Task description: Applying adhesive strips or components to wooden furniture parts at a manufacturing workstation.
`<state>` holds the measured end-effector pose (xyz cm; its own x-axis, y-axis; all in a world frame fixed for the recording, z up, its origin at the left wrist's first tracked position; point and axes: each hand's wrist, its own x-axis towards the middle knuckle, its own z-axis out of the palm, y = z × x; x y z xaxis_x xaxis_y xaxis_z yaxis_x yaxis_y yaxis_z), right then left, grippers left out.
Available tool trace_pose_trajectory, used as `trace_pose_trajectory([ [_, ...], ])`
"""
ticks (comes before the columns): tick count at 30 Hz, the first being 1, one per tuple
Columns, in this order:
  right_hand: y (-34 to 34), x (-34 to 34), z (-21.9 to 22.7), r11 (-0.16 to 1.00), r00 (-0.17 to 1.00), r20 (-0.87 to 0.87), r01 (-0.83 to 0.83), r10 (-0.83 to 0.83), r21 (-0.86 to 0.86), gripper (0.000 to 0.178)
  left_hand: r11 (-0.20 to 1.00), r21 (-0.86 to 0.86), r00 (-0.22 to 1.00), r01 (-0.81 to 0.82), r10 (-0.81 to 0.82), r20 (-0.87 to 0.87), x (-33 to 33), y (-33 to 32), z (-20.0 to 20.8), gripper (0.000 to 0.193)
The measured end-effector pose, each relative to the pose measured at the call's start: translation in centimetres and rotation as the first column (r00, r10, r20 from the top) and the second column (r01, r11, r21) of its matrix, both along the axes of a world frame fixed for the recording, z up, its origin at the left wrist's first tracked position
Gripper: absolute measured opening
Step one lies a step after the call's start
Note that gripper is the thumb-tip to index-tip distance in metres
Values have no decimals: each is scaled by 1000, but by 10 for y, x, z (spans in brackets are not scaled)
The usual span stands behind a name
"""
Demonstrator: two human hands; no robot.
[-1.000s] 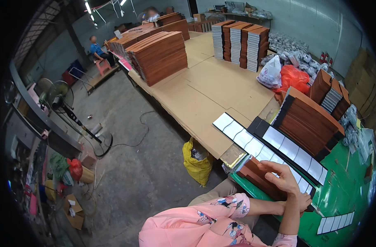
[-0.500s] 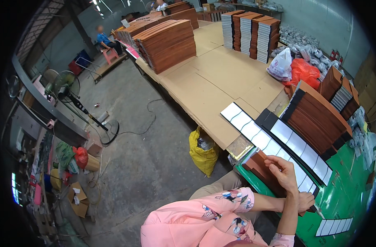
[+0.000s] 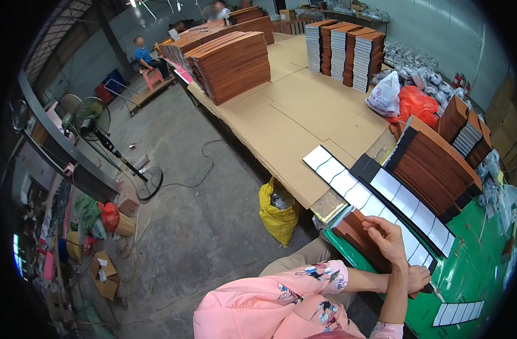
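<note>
A narrow brown wood-look panel lies along the near edge of the green table top, beside a long black-edged strip with white sections. My left hand reaches across under my right wrist, its fingers closed over the panel's near end. Above the panel is my right hand, with fingers curled and thumb close to the forefinger. Anything in that pinch is too small to make out. A second black strip with white sections lies parallel beyond the first. A short white-sectioned strip rests at lower right.
Stacked brown panels stand at right, on the cardboard-covered table and at its back. White and red plastic bags sit beyond. A yellow sack stands on the floor; a fan is farther left.
My right hand's fingers have shifted slightly right and down, away from the panel's far end. My left hand stays at the near end. The view has tilted slightly.
</note>
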<state>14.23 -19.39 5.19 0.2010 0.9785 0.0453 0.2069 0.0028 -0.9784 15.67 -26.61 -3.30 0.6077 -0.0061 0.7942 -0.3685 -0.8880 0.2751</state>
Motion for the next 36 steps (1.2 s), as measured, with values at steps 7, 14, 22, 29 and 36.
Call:
trace_pose_trajectory([
  [7, 1, 4, 33, 999, 978, 207, -17, 8, 43, 30, 999, -44, 999, -24, 23, -36, 6, -8, -6, 22],
  [14, 7, -3, 109, 802, 797, 434, 102, -420, 588, 65, 993, -110, 996, -40, 31, -80, 12, -15, -6, 24],
  [22, 54, -32, 112, 735, 821, 293, 209, -490, 645, 59, 988, -150, 992, -47, 30, -119, 17, -11, -3, 27],
  [29, 13, -103, 50, 721, 402, 885, -538, -237, 437, 32, 996, -58, 997, -60, 57, -50, 8, 5, -13, 30],
  [36, -10, -72, -1, 856, 491, 830, -276, -266, 438, 34, 997, 73, 999, 28, -30, 36, 15, 19, 22, 32],
])
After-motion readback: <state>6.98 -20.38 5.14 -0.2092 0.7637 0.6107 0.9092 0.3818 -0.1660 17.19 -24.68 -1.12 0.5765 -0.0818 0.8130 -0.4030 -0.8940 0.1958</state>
